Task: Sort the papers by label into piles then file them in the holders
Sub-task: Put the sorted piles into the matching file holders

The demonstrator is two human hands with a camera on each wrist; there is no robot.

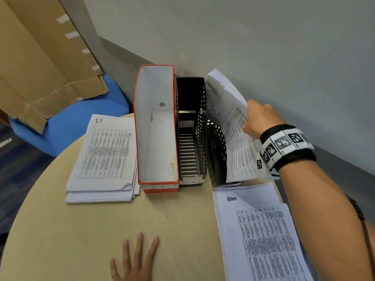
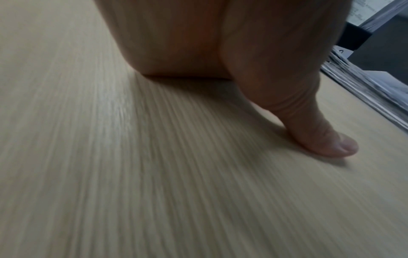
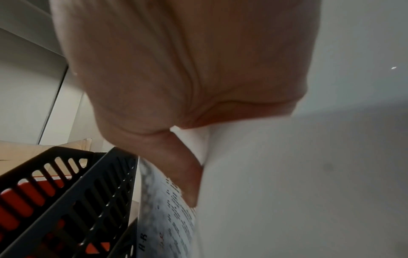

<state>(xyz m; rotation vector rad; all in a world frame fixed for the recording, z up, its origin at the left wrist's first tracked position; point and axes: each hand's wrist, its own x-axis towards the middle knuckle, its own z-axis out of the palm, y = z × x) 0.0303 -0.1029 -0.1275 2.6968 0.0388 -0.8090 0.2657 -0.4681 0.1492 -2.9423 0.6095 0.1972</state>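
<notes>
A grey wall runs behind a round pale wood table (image 1: 60, 230), with flattened cardboard (image 1: 40, 57) and a blue seat (image 1: 81, 122) beyond. Three holders stand side by side; the orange IT holder (image 1: 156, 126) and black ADMIN holder (image 1: 191, 128) are empty. The right hand (image 1: 261, 118) grips a bowed sheaf (image 1: 233, 128) entering the third holder (image 1: 218, 151); it may buckle or snag the rim. IT pile (image 1: 103, 157) and Admin pile (image 1: 261, 234) wait. The left hand (image 1: 134, 260) lies flat, fingers spread
</notes>
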